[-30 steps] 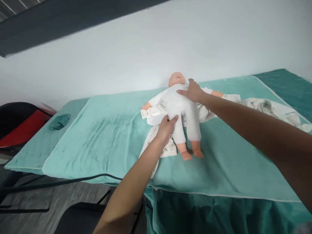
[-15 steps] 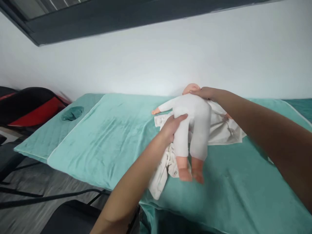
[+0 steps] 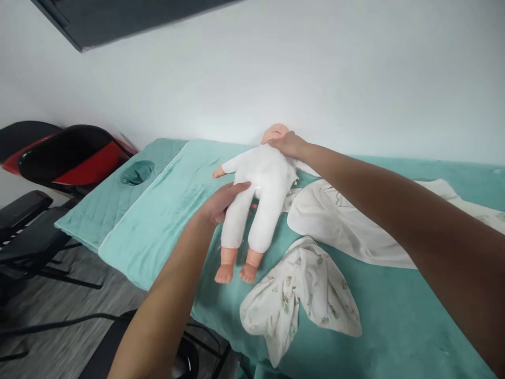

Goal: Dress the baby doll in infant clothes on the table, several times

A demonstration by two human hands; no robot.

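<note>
A baby doll [image 3: 260, 184] in a white bodysuit lies face up on the teal-covered table [image 3: 165, 210], its bare feet toward me. My left hand [image 3: 221, 202] grips the doll at its left hip and thigh. My right hand [image 3: 287, 145] cups the doll behind its neck and head. A white patterned garment [image 3: 303, 295] lies crumpled to the right of the doll's feet. A larger white cloth [image 3: 347, 221] is spread out to the doll's right.
The table has a face hole [image 3: 136, 172] at its left end. Red and black chairs [image 3: 67, 158] stand to the left by the wall. A dark bench [image 3: 27, 231] and a cable [image 3: 59, 321] are on the floor at lower left.
Both hands lifted the doll off the white cloths and moved it left. It now lies on the bare teal cover, with the garments left to its right.
</note>
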